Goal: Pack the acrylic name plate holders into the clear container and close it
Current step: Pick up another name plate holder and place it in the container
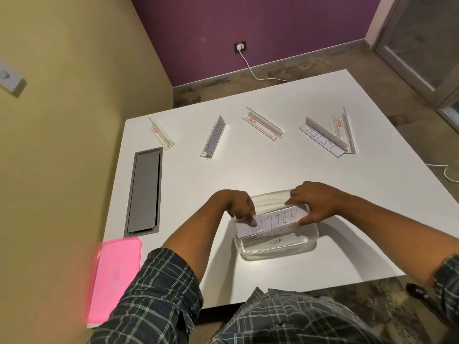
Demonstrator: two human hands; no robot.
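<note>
A clear container [278, 249] sits near the table's front edge. Over its opening I hold an acrylic name plate holder marked BUTTER [275, 219]. My left hand [238, 204] pinches its left end and my right hand [315, 202] grips its right end. Another holder marked TIGER [275, 242] lies inside the container. Several more holders lie across the far side of the table: one at the far left [161, 134], one with writing [214, 137], one in the middle [263, 123], and two overlapping at the right, one marked PETER [323, 137] and one beside it [344, 129].
A pink lid [111, 279] lies at the table's front left corner. A grey cable hatch [145, 192] is set into the white table [273, 167] on the left. A white cable [447, 173] runs off the right edge. The wall stands close on the left.
</note>
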